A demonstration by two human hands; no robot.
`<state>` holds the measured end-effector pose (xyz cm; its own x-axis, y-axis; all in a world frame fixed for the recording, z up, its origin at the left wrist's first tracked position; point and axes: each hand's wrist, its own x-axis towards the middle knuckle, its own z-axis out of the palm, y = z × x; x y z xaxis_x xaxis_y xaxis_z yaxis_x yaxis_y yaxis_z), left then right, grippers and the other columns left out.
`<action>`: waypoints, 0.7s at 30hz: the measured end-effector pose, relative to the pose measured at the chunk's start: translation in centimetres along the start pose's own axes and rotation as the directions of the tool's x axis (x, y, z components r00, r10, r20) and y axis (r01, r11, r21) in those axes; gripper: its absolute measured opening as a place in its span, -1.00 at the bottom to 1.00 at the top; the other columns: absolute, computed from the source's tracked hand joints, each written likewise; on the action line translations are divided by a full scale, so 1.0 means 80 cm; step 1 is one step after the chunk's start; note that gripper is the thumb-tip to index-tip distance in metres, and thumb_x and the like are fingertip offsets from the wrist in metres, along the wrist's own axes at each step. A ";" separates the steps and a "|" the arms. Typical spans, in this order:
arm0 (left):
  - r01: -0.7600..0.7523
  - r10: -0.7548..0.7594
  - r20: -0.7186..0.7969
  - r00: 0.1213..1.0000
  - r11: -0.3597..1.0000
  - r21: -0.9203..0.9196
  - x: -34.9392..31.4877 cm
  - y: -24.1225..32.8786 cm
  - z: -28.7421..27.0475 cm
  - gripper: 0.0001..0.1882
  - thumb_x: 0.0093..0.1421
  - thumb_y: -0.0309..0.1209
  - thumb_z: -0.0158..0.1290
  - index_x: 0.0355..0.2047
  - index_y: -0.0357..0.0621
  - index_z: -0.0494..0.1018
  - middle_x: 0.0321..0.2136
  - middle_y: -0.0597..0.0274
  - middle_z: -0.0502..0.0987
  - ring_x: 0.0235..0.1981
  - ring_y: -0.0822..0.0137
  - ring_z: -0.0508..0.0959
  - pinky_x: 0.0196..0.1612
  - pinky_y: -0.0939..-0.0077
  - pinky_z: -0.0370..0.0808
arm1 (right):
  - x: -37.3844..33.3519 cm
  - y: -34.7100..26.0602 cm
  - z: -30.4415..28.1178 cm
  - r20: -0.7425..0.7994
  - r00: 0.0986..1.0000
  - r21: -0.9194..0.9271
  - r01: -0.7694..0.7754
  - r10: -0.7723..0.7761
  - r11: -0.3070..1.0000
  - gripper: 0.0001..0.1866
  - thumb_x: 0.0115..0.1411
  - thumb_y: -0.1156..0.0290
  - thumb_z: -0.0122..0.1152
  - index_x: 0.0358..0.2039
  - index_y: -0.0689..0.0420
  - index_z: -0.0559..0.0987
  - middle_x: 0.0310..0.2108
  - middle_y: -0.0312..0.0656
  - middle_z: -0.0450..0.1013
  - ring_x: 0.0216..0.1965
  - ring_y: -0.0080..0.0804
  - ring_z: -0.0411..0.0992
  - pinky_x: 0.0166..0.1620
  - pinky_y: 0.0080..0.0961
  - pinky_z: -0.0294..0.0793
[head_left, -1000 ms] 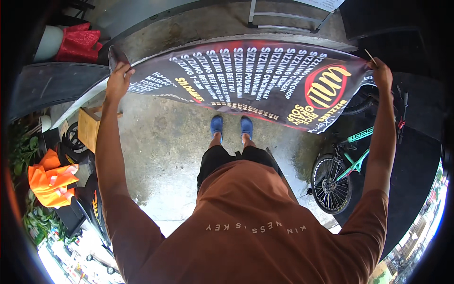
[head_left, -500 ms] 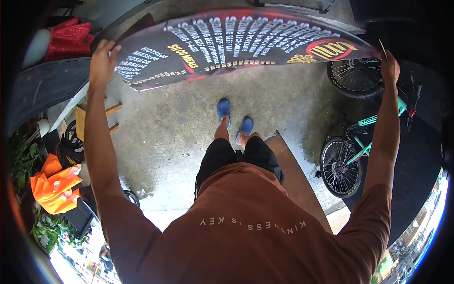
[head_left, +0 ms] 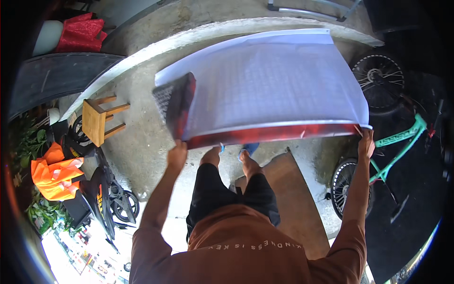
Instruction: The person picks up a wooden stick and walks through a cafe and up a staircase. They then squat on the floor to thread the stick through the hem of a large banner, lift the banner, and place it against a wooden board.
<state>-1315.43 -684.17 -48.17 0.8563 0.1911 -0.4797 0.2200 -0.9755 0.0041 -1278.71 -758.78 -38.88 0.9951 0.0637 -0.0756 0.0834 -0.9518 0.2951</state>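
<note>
A large vinyl banner (head_left: 269,80) stretches out in front of me, its white back facing up. Along its near edge runs a dark red printed strip, and the left corner is folded over so the dark printed side shows. My left hand (head_left: 177,155) is closed on the near left corner. At the near right corner my right hand (head_left: 366,144) pinches the edge. Both arms reach forward, and the banner hides part of my blue clogs (head_left: 248,150) and the floor beneath it.
A small wooden stool (head_left: 95,124) lies on its side at left, by a black motorcycle (head_left: 101,194) and an orange bag (head_left: 56,173). A green bicycle (head_left: 402,135) is on the right. A brown board (head_left: 293,199) lies beside my legs; a white curb (head_left: 236,24) curves ahead.
The banner has swung from its printed face showing to its white back facing up. Both hands have come down closer to my body, the left one also moving right.
</note>
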 end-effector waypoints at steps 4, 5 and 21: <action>0.126 -0.118 0.185 0.976 0.991 -0.034 0.025 0.037 0.127 -0.80 0.26 -0.40 0.01 -0.14 -0.17 0.47 -0.14 -0.06 0.50 -0.35 -0.05 0.68 -0.25 0.01 0.65 | -0.050 -0.050 0.141 0.258 0.961 -0.113 -0.074 0.101 0.991 -0.60 0.28 0.58 0.04 0.09 -0.08 0.53 0.09 -0.08 0.44 -0.27 0.07 0.61 -0.26 -0.03 0.64; 0.202 -0.172 0.328 0.929 0.978 -0.059 0.034 0.049 0.147 -0.79 0.27 -0.41 0.00 -0.12 -0.17 0.47 -0.13 -0.07 0.51 -0.27 -0.08 0.68 -0.18 0.01 0.65 | -0.055 -0.084 0.159 0.384 0.914 -0.115 -0.092 0.129 0.989 -0.61 0.28 0.56 0.06 0.08 -0.07 0.56 0.07 -0.05 0.48 -0.24 0.07 0.61 -0.22 -0.06 0.65; 0.447 -0.165 0.421 0.892 0.465 -0.764 0.143 0.017 0.316 -0.64 0.15 -0.20 0.21 -0.17 -0.21 0.60 -0.07 -0.14 0.62 -0.02 -0.10 0.61 0.03 0.07 0.52 | -0.286 -0.648 0.304 0.620 0.772 0.482 -0.230 -0.143 0.845 -0.72 0.11 0.33 0.34 -0.14 0.06 0.68 -0.27 0.03 0.63 -0.20 -0.03 0.62 -0.13 -0.16 0.57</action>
<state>-1317.12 -686.10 -75.83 0.5310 0.2851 -0.7980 0.8419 -0.2848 0.4584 -1307.09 -718.15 -75.61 0.7232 -0.0004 -0.6907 -0.1845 -0.9638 -0.1927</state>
